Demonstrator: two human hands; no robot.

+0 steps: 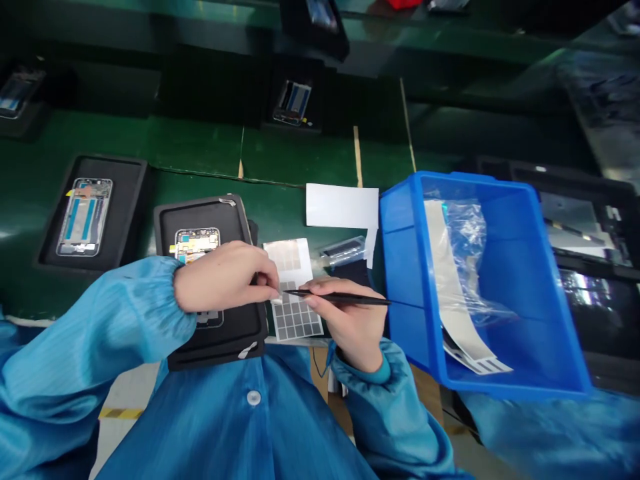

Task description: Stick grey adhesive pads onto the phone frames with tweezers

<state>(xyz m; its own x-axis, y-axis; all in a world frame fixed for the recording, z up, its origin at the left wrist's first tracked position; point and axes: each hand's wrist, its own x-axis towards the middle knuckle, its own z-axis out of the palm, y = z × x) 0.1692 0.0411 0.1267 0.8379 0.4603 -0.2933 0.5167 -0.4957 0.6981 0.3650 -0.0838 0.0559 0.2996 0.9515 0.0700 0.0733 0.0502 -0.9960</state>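
Observation:
My right hand (353, 320) grips black tweezers (345, 299), their tip pointing left over a sheet of grey rectangular stickers (300, 319). Close to that tip, my left hand (233, 273) pinches with thumb and forefinger; a small pale piece shows at the fingertips, too small to name. Beneath my left forearm lies a black tray (197, 215) holding an opened phone (197, 241), partly hidden by the hand. The sticker sheet sits on the green bench just right of this tray.
A blue bin (400, 267) at right holds plastic film and pale strips. White paper (342, 206) and a clear plastic packet (343, 252) lie beside it. Another black tray (127, 200) with a phone frame (85, 217) is at left. More phone trays stand farther back. A blue sleeve (560, 433) shows at lower right.

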